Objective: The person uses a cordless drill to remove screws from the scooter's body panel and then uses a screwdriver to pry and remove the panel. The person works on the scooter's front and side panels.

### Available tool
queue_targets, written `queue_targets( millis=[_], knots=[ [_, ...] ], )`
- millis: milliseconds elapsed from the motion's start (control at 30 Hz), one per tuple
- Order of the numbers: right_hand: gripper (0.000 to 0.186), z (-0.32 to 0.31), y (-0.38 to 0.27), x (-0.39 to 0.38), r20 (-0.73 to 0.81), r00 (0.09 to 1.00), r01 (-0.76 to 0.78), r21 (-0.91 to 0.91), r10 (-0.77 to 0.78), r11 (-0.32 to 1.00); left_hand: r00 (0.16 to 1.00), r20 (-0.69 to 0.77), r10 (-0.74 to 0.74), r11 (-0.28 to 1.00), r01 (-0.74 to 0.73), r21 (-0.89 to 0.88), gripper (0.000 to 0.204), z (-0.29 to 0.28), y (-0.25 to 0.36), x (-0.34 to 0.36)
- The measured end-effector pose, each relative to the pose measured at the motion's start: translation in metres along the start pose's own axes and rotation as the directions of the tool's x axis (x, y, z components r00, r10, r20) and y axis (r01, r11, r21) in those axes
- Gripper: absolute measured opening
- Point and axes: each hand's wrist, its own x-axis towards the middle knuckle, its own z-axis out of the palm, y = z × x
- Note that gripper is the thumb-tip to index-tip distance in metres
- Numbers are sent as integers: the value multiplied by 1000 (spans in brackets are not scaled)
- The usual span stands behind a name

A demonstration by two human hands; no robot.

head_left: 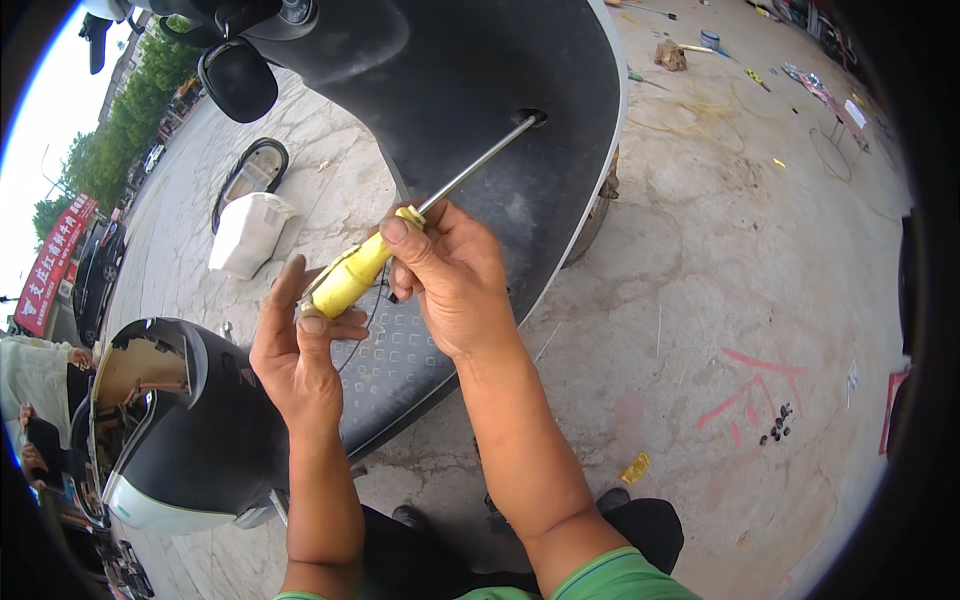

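A screwdriver with a yellow handle (352, 277) and a long metal shaft reaches up and to the right, its tip at a dark hole (532, 117) in the scooter's black front panel (470, 60). How deep the tip sits is hidden. My right hand (450, 270) pinches the front of the handle, near the shaft, between thumb and fingers. At the handle's rear end, the thumb and fingers of my left hand (305, 350) close around the butt. Below both hands lies the scooter's patterned footboard (385, 350).
The scooter's rear body (210, 430) stands open at lower left. A white plastic box (250, 235) and a scooter seat (255, 170) lie on the concrete. A stone (671, 56), a roll of blue tape (709, 40) and scattered tools lie at upper right. A person (40, 400) is at far left.
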Motion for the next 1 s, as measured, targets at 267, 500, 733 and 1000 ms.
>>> queue_targets(
  millis=[267,500,733,1000],
  knots=[
    [25,3,-9,-1,69,997,-28,71,23,997,992,54,-111,994,112,-9,45,-12,-4,-1],
    [24,-6,3,1,-42,999,21,-132,-27,991,964,18,264,939,-261,222,46,8,-11,-9],
    [23,5,-8,-1,62,998,8,106,-15,994,971,163,-178,979,191,-70,51,-18,-3,3],
    [31,-5,-4,1,-56,998,-1,-310,-17,951,958,82,276,916,-287,279,48,5,-8,-5]
  ],
)
